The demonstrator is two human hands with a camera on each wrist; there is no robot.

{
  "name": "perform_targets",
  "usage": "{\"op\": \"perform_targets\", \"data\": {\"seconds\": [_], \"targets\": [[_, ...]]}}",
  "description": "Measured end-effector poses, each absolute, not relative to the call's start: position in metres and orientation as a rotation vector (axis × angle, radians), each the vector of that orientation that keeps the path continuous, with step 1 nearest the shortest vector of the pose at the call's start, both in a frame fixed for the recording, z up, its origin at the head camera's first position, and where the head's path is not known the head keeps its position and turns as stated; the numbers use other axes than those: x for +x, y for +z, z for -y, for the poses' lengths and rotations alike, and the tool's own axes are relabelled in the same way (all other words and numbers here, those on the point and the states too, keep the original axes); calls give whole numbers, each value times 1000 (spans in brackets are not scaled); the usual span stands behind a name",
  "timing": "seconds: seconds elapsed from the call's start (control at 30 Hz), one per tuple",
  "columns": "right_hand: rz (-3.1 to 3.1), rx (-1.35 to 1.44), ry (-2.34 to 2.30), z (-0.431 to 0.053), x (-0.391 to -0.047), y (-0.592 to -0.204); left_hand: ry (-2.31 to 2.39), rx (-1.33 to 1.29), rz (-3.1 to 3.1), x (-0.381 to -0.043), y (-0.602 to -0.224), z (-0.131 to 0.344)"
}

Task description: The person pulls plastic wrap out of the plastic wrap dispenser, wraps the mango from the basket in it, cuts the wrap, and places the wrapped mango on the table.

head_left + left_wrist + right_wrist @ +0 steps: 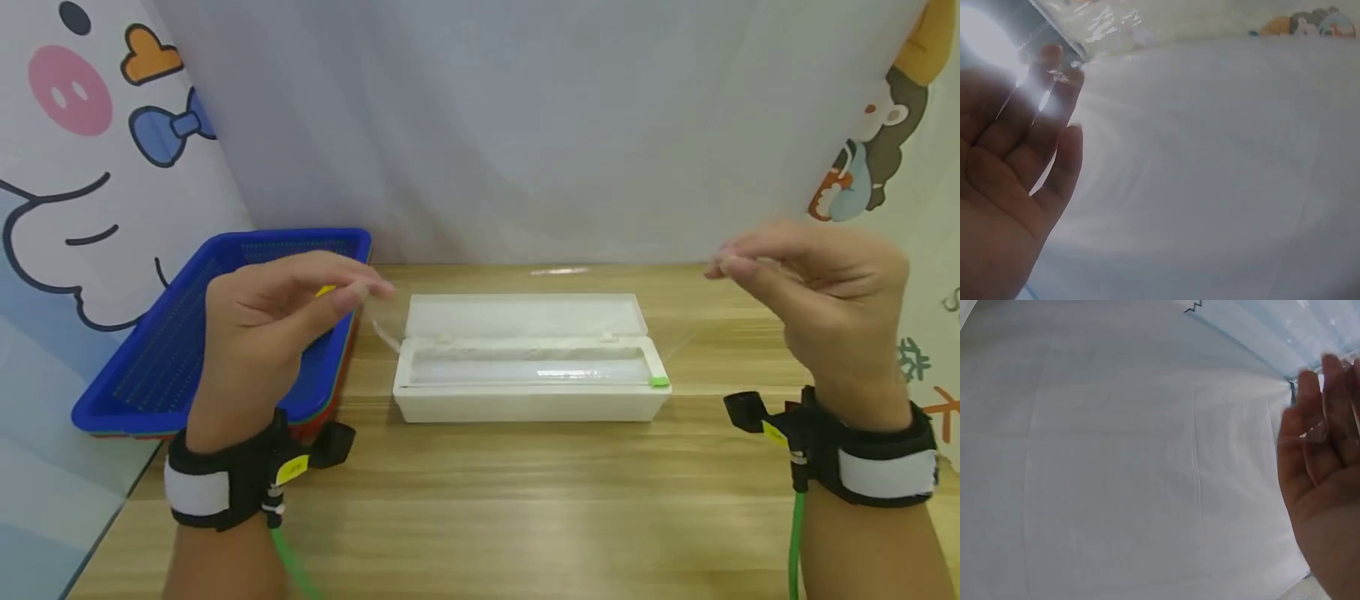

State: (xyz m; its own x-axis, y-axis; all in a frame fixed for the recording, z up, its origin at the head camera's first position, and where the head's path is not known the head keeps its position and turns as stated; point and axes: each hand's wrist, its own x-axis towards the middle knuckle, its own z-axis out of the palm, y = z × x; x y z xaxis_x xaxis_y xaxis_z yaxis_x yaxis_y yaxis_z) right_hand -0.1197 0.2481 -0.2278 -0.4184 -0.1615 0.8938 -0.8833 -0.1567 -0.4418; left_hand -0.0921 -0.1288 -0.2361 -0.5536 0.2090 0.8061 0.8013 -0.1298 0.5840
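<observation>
We're working over a wood-grain tabletop (480,517), and a blue basket (172,350) is sitting over on our left, close enough that a careless swing of the left arm could be bumping it.

The clear film (385,333) is the fussy part. It's stretching between both hands, above the white box (532,407), and its left edge is bunching into a thin strip. We're betting that's where trouble is starting: slack on that side could be letting it fold and cling to itself.

Neither hand is steadying the box, so a hard upward pull could be tipping or dragging it. Its lid (525,315) is lying folded back, leaving the roll (510,371) uncovered, so a yank could be popping that out too.

The left hand (255,342) is pinching one side between thumb and fingers, and the right hand (840,317) is pinching the other, sitting a bit higher in the head view. If we're pulling unevenly like that, the sheet could be skewing or tearing crooked.

Smallest bit: a green piece (659,382) is perching on the box's right front corner, where sagging film could be catching.
</observation>
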Motion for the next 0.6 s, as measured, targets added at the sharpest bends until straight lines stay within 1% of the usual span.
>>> {"op": "perform_targets", "data": {"seconds": [0.07,0.13,0.27,0.33,0.6], "targets": [[1482,1424,1861,-254,-109,-232,-1832,-1310,1704,-90,-241,135],[1533,1643,1923,-259,-102,-237,-1876,-1547,1730,-91,-248,142],[1671,2118,1785,-264,-101,-251,-1796,-2008,1850,-97,-261,147],[1761,2283,1687,-265,-102,-259,-1706,-2162,1907,-98,-265,145],[2281,2423,1421,-261,-95,-293,-1458,-2534,2084,-99,-278,134]]}}
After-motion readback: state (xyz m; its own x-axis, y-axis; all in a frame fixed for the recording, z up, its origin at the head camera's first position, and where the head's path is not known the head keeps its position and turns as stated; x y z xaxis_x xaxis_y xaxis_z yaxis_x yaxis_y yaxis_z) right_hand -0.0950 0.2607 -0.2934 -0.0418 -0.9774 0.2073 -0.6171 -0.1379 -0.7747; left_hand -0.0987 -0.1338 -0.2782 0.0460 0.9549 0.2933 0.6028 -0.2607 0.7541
